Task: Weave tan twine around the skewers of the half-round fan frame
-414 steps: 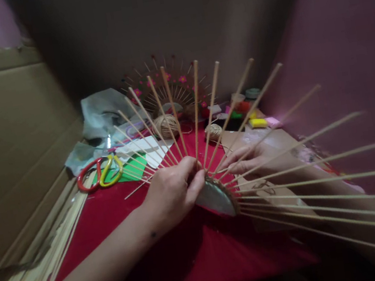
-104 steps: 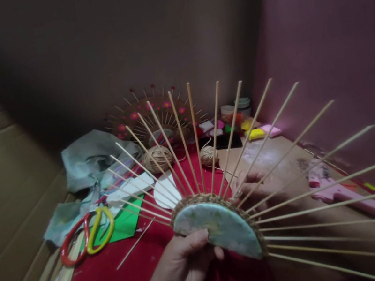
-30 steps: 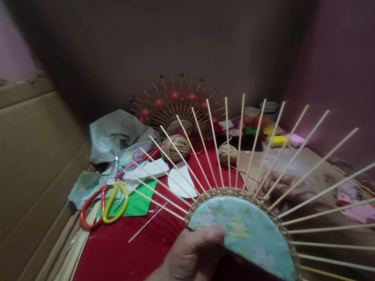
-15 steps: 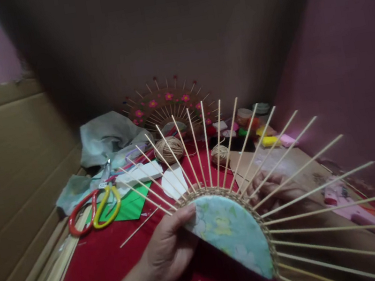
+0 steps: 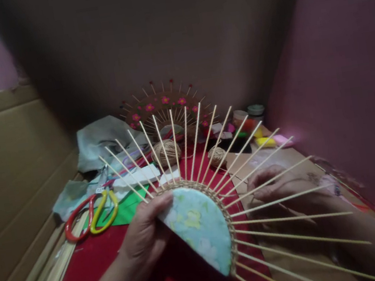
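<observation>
Our left hand [image 5: 146, 227] pinches the half-disc [image 5: 198, 233], sticks [image 5: 292, 218] fanning outward; behind some is our right hand [image 5: 270, 190]; whether its grip pinches anything, we cannot tell.

I could read no lettering or numbers anywhere; the little white mark [image 5: 100, 189] on the scissors [image 5: 91, 212] was too tiny to decipher.

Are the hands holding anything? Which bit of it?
The left hand holds the blue half-circle with sticks by its upper left corner. I can't tell whether the right hand holds anything.
</observation>
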`<state>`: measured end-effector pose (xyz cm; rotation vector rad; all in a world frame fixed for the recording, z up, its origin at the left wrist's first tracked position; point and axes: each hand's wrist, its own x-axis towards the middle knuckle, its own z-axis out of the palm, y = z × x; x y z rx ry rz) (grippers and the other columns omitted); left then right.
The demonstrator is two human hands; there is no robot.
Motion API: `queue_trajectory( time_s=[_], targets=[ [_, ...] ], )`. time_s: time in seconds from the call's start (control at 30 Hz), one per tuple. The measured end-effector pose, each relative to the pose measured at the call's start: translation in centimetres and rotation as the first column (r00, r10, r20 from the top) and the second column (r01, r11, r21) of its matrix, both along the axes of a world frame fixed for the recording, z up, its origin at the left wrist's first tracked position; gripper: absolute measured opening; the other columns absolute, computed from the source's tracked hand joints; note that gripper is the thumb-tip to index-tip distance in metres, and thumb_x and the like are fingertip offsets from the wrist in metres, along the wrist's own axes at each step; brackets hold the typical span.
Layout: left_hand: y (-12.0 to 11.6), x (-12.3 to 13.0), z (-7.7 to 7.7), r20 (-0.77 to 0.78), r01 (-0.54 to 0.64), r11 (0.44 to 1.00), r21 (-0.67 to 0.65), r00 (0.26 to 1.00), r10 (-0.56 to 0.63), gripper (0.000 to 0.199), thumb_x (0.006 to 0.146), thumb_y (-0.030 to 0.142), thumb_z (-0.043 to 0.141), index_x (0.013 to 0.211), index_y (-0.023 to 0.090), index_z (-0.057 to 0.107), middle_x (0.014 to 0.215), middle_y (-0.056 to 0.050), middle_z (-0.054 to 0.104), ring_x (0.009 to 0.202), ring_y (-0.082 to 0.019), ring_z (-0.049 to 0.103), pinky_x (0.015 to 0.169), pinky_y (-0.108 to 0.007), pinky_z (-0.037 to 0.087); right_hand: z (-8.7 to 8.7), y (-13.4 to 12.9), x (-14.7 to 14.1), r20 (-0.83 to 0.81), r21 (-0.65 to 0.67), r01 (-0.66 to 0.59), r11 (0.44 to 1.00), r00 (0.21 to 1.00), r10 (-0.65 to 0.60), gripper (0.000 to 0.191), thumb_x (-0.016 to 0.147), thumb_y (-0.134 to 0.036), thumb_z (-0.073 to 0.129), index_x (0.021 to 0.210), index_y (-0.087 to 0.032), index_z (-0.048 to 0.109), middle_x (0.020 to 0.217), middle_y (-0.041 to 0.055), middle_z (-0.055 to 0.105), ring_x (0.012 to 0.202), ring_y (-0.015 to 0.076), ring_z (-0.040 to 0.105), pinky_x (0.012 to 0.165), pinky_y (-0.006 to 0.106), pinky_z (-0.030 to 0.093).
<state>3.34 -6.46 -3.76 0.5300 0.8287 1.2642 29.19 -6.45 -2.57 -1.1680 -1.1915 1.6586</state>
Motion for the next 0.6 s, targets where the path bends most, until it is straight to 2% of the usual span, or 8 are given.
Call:
queue_trajectory(
  time_s=[0.07, 0.1, 0.13, 0.17, 0.23, 0.4, 0.5, 0.6],
  targets=[
    [0.2, -0.3, 0.3, -0.014, -0.082, 0.997, 0.005, 0.997, 0.082, 0.014, 0.060, 0.012, 0.068, 0.072, 0.005, 0.066, 0.066, -0.008, 0.067, 0.059, -0.018, 0.061, 0.061, -0.029, 0.053, -0.4, 0.6, 0.8, -0.001, -0.094, -0.024, 0.995, 1.000, 0.024, 0.013, 0.063, -0.023, 0.072, 0.069, -0.016, 0.062, 0.060, -0.0001, 0.059, 0.052, 0.0115, 0.057, 0.052, 0.025, 0.044],
    [0.4, -0.5, 0.4, -0.014, -0.103, 0.995, 0.007, 0.995, 0.103, 0.012, 0.062, 0.011, 0.066, 0.073, 0.006, 0.066, 0.067, -0.008, 0.067, 0.060, -0.018, 0.062, 0.062, -0.030, 0.053, -0.7, 1.1, 1.3, 0.038, -0.099, -0.024, 0.995, 0.999, 0.028, 0.014, 0.060, -0.023, 0.073, 0.067, -0.015, 0.064, 0.058, 0.0000, 0.059, 0.050, 0.0100, 0.055, 0.049, 0.023, 0.043],
    [0.5, -0.6, 0.5, -0.012, -0.114, 0.994, 0.005, 0.993, 0.114, 0.012, 0.064, 0.011, 0.064, 0.074, 0.006, 0.067, 0.069, -0.007, 0.068, 0.063, -0.019, 0.063, 0.065, -0.031, 0.053, -0.9, 1.6, 1.9, 0.062, -0.037, -0.005, 0.999, 0.998, 0.007, 0.015, 0.058, -0.023, 0.075, 0.065, -0.015, 0.065, 0.056, -0.0007, 0.057, 0.047, 0.0083, 0.052, 0.045, 0.021, 0.039],
    [0.6, -0.8, 0.6, -0.006, -0.129, 0.992, -0.003, 0.992, 0.129, 0.011, 0.066, 0.010, 0.061, 0.075, 0.006, 0.066, 0.070, -0.007, 0.068, 0.065, -0.020, 0.063, 0.067, -0.033, 0.053, -1.1, 2.1, 2.5, 0.086, 0.034, -0.040, 0.999, 0.996, 0.037, 0.016, 0.055, -0.023, 0.076, 0.061, -0.014, 0.065, 0.055, -0.0005, 0.057, 0.045, 0.0066, 0.048, 0.041, 0.020, 0.034],
    [0.9, -1.0, 0.6, 0.008, -0.162, 0.987, -0.024, 0.987, 0.162, 0.013, 0.065, 0.008, 0.059, 0.076, 0.006, 0.066, 0.071, -0.008, 0.068, 0.066, -0.021, 0.064, 0.068, -0.034, 0.053, -1.3, 3.0, 3.6, 0.041, 0.153, -0.013, 0.988, 0.999, 0.007, 0.015, 0.053, -0.024, 0.075, 0.056, -0.015, 0.063, 0.047, -0.0028, 0.050, 0.036, 0.0035, 0.035, 0.035, 0.019, 0.023],
    [1.5, -1.4, 0.5, 0.007, -0.190, 0.981, -0.046, 0.982, 0.190, 0.017, 0.058, 0.002, 0.060, 0.074, 0.006, 0.065, 0.068, -0.010, 0.067, 0.060, -0.020, 0.063, 0.062, -0.033, 0.054, -0.7, 3.2, 4.6, -0.182, 0.268, 0.177, 0.947, 0.975, -0.130, 0.014, 0.059, -0.020, 0.068, 0.049, -0.018, 0.059, 0.039, -0.0043, 0.039, 0.039, 0.0065, 0.033, 0.040, 0.023, 0.023],
    [1.5, -1.5, 0.3, -0.001, -0.173, 0.984, -0.031, 0.985, 0.173, 0.017, 0.059, 0.001, 0.060, 0.075, 0.006, 0.065, 0.071, -0.011, 0.068, 0.063, -0.021, 0.064, 0.061, -0.032, 0.054, 0.0, 2.6, 4.4, -0.202, 0.310, 0.243, 0.919, 0.962, -0.186, 0.021, 0.062, -0.016, 0.065, 0.044, -0.019, 0.054, 0.039, -0.0046, 0.034, 0.039, 0.0065, 0.030, 0.040, 0.024, 0.020],
    [1.3, -1.4, 0.3, -0.014, -0.171, 0.985, -0.010, 0.985, 0.171, 0.021, 0.058, 0.001, 0.060, 0.078, 0.005, 0.065, 0.072, -0.012, 0.068, 0.063, -0.022, 0.064, 0.060, -0.031, 0.054, 0.6, 2.4, 4.4, -0.194, 0.398, 0.295, 0.869, 0.952, -0.235, 0.019, 0.064, -0.015, 0.063, 0.047, -0.020, 0.056, 0.037, -0.0047, 0.035, 0.037, 0.0069, 0.028, 0.040, 0.025, 0.017]
  ],
)
